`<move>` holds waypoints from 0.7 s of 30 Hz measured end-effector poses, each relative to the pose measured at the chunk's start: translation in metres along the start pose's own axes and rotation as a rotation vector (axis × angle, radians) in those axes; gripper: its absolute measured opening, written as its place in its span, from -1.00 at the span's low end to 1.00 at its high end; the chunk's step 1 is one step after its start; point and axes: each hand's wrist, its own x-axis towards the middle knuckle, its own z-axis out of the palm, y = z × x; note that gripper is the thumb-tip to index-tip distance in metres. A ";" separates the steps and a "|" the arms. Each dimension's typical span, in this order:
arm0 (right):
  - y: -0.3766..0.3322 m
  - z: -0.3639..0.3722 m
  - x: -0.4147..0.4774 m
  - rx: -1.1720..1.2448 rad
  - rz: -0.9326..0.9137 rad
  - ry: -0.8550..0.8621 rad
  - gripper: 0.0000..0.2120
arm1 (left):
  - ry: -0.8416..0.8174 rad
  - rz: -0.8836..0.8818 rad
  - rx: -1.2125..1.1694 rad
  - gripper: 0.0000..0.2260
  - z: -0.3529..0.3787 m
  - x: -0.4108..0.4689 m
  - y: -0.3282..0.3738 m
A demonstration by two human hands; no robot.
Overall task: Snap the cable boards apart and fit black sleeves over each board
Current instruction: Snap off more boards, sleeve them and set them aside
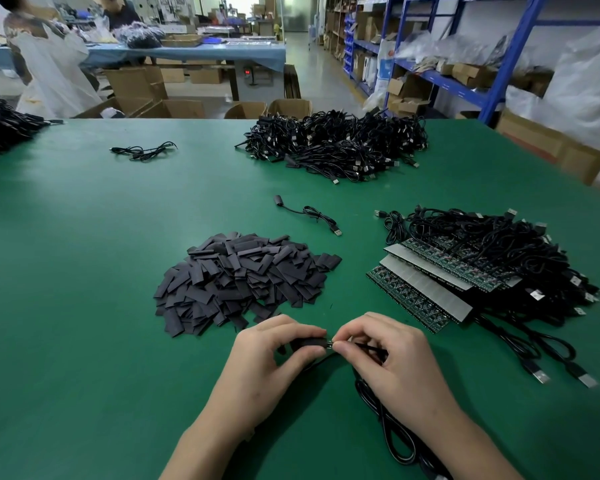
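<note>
The left grip (271,355) is clenched round a black sleeve (309,342), thumb underneath and fingers curled over the top. The sleeve's open end faces the right grip (385,355). The right grip pinches a black cable (381,415) between thumb and forefinger, right at its tip, which meets the mouth of the sleeve in the narrow gap between the two grips. The small board at that tip is too hidden to make out. From under the right grip the cable trails back in loops toward the person.

Both grips hover low over the green worktop (101,271). Just beyond the left grip lies a loose pile of sleeves (243,278). Beyond and to the right of the right grip, strips of unsnapped boards (426,282) lie stacked aslant, their cables bunched behind them. Farther out, between the two grips' line of reach, a single cable (309,214) lies alone, and well past it sits a large heap of cables (336,143).
</note>
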 end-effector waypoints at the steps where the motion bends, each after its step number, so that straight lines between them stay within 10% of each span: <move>1: 0.000 0.000 0.000 0.002 -0.001 0.000 -0.95 | -0.002 0.001 -0.007 -0.88 0.000 0.000 0.000; 21: -0.001 0.002 0.000 0.052 0.058 0.008 -0.91 | 0.017 0.045 -0.093 -0.87 0.006 0.000 0.002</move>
